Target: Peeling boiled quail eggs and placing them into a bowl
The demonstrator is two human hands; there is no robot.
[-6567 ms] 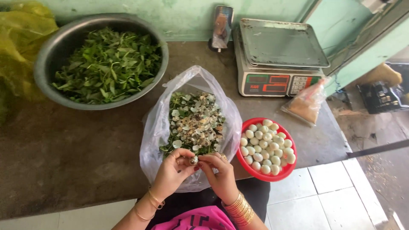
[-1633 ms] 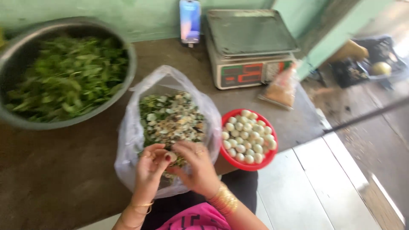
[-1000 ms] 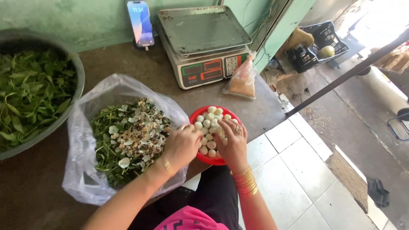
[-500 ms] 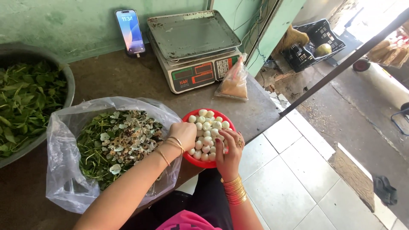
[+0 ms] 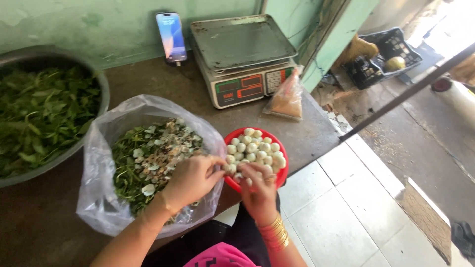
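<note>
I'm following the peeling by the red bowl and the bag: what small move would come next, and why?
Probably picking shell off the egg pinched between the left hand and right hand at the red bowl rim, dropping bits into the plastic bag, which already holds shells and leaves.

left hand (image 5: 190, 179): bare forearm, no sleeve, thin gold bangle at the wrist. right hand (image 5: 258, 190): ring on one finger, stack of several gold bangles on the wrist. pink top with dark print at the lower edge; dark trousers below.
</note>
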